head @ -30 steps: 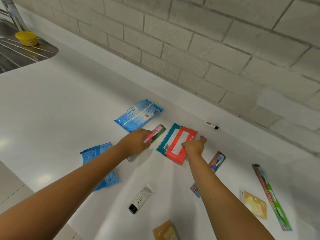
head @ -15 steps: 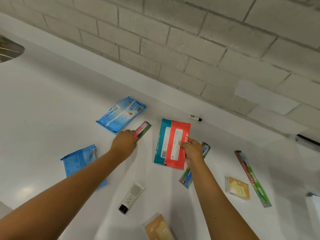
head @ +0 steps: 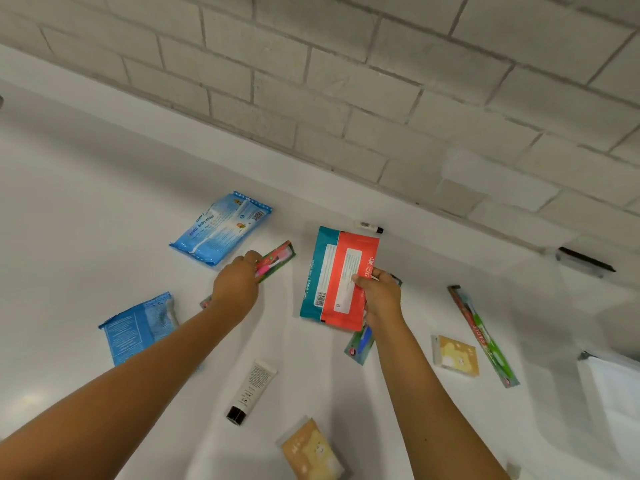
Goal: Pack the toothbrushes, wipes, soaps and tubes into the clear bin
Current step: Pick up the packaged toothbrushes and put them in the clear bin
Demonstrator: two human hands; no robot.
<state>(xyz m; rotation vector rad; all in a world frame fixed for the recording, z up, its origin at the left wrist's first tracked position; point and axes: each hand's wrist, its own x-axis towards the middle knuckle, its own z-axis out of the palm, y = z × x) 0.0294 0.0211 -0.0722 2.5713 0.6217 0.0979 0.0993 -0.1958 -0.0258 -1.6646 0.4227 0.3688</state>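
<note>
White counter [head: 86, 209], brick wall [head: 381, 81] behind. Your left hand [head: 237, 289] grips pink toothbrush pack [head: 275, 260]; right hand [head: 381, 296] pinches red wipes pack [head: 337, 278], perhaps blue toothbrush [head: 360, 344] too.

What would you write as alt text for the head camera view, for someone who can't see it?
Over a white counter, the left hand grips a packaged pink toothbrush and the right hand grips a red and teal wipes pack. Blue wipes, a white tube, soaps and more toothbrushes lie scattered below a brick wall.

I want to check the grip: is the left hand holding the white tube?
No, the left hand grips a pink toothbrush pack; the white tube lies untouched.
</note>
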